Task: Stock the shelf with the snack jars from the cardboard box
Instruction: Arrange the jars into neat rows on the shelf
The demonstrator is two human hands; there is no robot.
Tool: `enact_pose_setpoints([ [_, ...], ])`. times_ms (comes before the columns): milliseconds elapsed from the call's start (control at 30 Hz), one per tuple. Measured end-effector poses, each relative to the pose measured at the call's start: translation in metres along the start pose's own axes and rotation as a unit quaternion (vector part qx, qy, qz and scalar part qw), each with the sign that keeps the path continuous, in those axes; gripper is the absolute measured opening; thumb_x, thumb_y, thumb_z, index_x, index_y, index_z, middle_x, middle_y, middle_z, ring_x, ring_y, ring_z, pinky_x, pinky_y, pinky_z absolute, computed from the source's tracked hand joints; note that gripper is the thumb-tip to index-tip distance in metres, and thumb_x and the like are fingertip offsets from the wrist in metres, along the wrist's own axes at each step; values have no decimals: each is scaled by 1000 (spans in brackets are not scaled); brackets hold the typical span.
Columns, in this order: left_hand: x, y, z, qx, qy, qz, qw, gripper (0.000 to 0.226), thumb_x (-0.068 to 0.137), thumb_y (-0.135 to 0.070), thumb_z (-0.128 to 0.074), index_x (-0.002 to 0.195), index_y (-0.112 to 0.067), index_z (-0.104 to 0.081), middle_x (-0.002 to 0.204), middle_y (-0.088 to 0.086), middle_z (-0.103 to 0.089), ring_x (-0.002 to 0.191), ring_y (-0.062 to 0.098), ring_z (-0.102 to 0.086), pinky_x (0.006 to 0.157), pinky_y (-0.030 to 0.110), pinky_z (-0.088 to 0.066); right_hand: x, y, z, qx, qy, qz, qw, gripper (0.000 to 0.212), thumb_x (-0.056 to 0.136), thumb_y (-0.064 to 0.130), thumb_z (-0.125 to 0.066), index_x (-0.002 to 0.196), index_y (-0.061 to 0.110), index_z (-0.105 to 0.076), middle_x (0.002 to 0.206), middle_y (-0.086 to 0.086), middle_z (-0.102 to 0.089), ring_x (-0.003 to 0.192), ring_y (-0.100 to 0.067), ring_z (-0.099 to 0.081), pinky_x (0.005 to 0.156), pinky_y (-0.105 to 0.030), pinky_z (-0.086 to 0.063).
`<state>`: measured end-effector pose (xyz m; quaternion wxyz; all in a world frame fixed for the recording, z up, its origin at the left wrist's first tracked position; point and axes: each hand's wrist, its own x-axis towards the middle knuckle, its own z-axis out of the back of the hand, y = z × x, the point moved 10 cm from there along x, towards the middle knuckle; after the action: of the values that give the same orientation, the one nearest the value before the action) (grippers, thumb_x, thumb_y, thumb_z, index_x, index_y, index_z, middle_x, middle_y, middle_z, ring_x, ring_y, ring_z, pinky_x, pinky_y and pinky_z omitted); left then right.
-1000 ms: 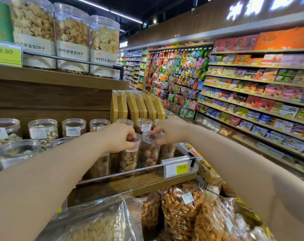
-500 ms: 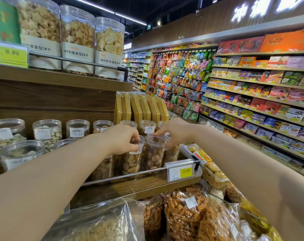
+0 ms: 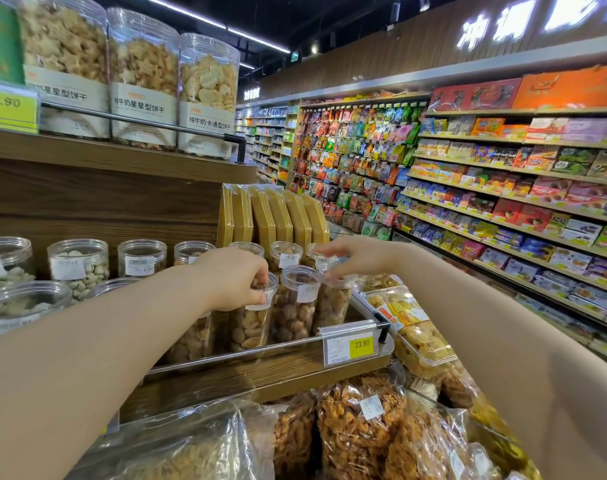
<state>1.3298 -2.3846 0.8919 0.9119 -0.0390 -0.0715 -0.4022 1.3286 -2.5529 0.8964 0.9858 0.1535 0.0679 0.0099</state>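
Clear plastic snack jars stand in rows on the wooden middle shelf (image 3: pixel 267 370), behind a metal rail. My left hand (image 3: pixel 234 277) grips the lid end of a front-row jar of pale nuts (image 3: pixel 252 323), fingers curled over its rim. To its right stands a jar of dark brown snacks (image 3: pixel 297 306), then another jar of pale snacks (image 3: pixel 331 304). My right hand (image 3: pixel 354 254) hovers over that last jar, fingers spread and relaxed, fingertips at its lid. The cardboard box is not in view.
Large biscuit jars (image 3: pixel 142 77) fill the upper shelf. Yellow flat packs (image 3: pixel 278 216) stand behind the small jars. A 23.80 price tag (image 3: pixel 350 344) hangs on the rail. Bagged snacks (image 3: pixel 361 431) lie below. Stocked aisle shelving (image 3: pixel 503 188) runs along the right.
My right hand has lifted off the rightmost front jar and opened its fingers. My left hand stays on its jar.
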Motion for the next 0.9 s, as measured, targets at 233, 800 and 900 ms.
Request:
enact_pose_setpoints([
  [233, 0, -1, 0, 5, 0, -3, 1000, 36, 91, -41, -57, 124, -27, -55, 120, -7, -60, 107, 12, -55, 85, 26, -49, -3, -35, -15, -64, 34, -42, 996, 64, 92, 18, -62, 148, 27, -33, 155, 4, -28, 143, -17, -25, 116, -36, -21],
  [800, 1, 1, -2, 0, 0, -5, 1000, 36, 90, -42, -58, 124, -29, -56, 118, -7, -60, 106, 11, -56, 85, 29, -51, -16, -50, 2, -36, 11, -74, 997, 70, 86, 32, -70, 146, 36, -33, 155, 6, -26, 140, -20, -30, 111, -40, -28],
  [900, 1, 1, -2, 0, -2, -6, 1000, 36, 90, -42, -57, 124, -29, -56, 118, -8, -60, 106, 11, -56, 84, 28, -51, -12, -52, -6, -51, 13, -70, 996, 62, 88, 30, -67, 143, 37, -40, 154, 6, -30, 138, -21, -34, 111, -40, -29],
])
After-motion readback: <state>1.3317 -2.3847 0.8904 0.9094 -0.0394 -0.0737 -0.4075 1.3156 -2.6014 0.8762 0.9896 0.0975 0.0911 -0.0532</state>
